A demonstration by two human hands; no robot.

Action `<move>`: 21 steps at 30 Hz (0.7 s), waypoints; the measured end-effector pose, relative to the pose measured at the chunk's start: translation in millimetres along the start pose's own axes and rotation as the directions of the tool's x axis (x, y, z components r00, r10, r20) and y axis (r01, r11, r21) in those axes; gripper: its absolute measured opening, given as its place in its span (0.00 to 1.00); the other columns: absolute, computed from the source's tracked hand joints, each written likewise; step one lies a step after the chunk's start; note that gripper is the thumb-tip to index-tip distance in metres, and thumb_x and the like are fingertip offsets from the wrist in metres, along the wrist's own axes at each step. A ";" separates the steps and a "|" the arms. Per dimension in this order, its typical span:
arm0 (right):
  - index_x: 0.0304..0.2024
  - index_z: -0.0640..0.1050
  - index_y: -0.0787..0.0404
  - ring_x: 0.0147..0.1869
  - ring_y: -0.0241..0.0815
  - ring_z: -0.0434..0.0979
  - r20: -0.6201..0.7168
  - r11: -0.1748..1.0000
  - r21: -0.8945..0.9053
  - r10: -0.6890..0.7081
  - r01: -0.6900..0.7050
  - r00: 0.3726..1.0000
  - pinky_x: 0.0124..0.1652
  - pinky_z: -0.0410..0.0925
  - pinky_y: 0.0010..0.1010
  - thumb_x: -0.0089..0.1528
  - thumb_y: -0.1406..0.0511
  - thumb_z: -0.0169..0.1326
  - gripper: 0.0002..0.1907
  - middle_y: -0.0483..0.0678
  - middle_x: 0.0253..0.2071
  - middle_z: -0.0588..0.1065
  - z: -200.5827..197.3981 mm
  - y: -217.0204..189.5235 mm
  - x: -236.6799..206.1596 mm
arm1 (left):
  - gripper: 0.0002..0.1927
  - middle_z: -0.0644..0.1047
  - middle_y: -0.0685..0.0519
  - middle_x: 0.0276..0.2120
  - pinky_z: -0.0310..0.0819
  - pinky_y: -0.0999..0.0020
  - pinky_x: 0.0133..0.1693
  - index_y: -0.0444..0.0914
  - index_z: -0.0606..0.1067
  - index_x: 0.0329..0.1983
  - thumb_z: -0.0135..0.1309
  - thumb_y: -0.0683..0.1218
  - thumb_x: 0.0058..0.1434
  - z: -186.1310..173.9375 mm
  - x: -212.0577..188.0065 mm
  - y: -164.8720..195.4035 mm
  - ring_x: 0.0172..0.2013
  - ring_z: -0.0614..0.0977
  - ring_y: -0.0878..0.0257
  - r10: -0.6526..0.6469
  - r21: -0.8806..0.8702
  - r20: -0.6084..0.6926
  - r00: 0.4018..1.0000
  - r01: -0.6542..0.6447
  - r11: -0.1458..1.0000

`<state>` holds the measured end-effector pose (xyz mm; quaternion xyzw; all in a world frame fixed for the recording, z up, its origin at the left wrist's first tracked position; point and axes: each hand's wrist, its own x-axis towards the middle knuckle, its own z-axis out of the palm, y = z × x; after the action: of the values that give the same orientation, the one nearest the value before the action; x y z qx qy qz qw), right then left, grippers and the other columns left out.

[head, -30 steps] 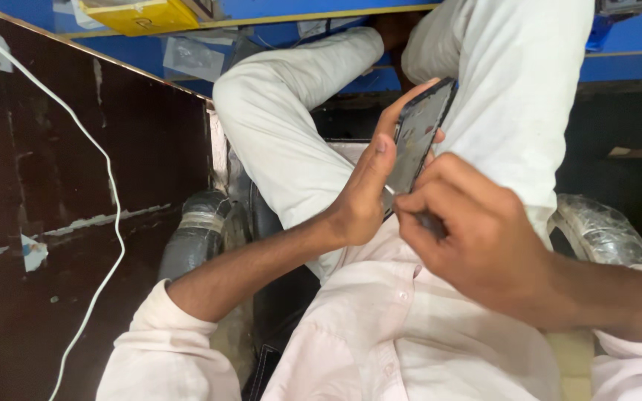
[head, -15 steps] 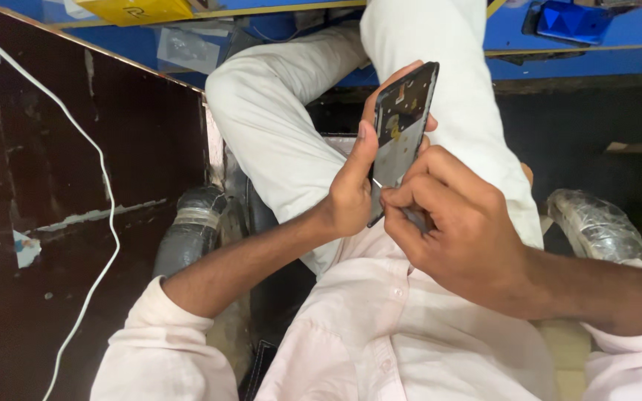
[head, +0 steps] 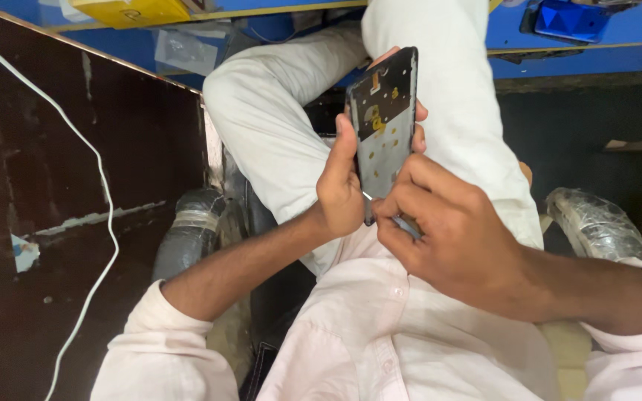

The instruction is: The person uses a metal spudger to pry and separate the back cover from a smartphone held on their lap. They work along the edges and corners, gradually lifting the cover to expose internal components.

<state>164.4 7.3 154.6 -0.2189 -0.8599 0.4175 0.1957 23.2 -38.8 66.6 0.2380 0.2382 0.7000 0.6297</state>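
Dark, opened phone (head: 384, 130) is gripped upright along its edges by the left hand (head: 343, 189), above the lap. Right hand (head: 440, 230), just below, is curled shut around a thin tool (head: 404, 224), tip at the phone's lower edge. Counted: 1 phone, 1 tool, 2 hands.

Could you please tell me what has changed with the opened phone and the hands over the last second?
The opened phone has been raised from a tilt to nearly upright. The left hand still grips its edge; the right hand still pinches a thin tool at its lower end.
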 end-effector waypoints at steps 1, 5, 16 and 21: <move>0.32 0.77 0.68 0.27 0.36 0.71 0.000 1.000 0.017 0.018 -0.018 1.000 0.27 0.66 0.27 0.54 0.76 0.63 0.07 0.49 0.33 0.70 -1.7 0.1 -0.1 | 0.34 0.68 0.48 0.54 0.69 0.67 0.54 0.35 0.52 0.75 0.25 0.64 0.80 -0.3 -1.1 -1.1 0.48 0.72 0.62 0.018 0.023 0.019 1.000 -0.019 1.000; 0.34 0.78 0.70 0.25 0.31 0.70 -0.008 0.995 0.034 0.091 -0.091 0.996 0.24 0.64 0.23 0.56 0.75 0.63 0.06 0.47 0.33 0.71 -8.8 1.1 1.6 | 0.32 0.67 0.49 0.52 0.67 0.70 0.54 0.43 0.48 0.81 0.28 0.64 0.83 -2.4 -4.2 -5.3 0.46 0.70 0.64 0.041 0.136 0.058 0.997 -0.048 0.990; 0.34 0.78 0.69 0.27 0.30 0.72 -0.057 0.998 0.026 0.065 -0.064 0.996 0.26 0.66 0.23 0.57 0.76 0.63 0.05 0.47 0.35 0.70 -10.0 -7.2 7.8 | 0.38 0.66 0.50 0.52 0.67 0.73 0.51 0.44 0.47 0.81 0.30 0.71 0.79 -2.6 -0.4 -3.3 0.43 0.68 0.67 0.051 0.296 0.084 0.995 -0.074 0.952; 0.34 0.79 0.69 0.26 0.32 0.69 -0.028 0.999 -0.021 0.048 -0.049 0.998 0.26 0.64 0.26 0.54 0.76 0.63 0.07 0.48 0.34 0.69 -1.2 3.8 -1.1 | 0.38 0.66 0.51 0.50 0.68 0.72 0.49 0.46 0.46 0.81 0.32 0.70 0.78 -3.3 4.7 -0.2 0.42 0.68 0.67 0.044 0.231 0.091 0.995 -0.064 0.971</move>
<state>166.8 9.6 152.1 -0.2477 -0.8561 0.4095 0.1949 20.8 -34.3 64.1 0.3465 0.2854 0.6733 0.5875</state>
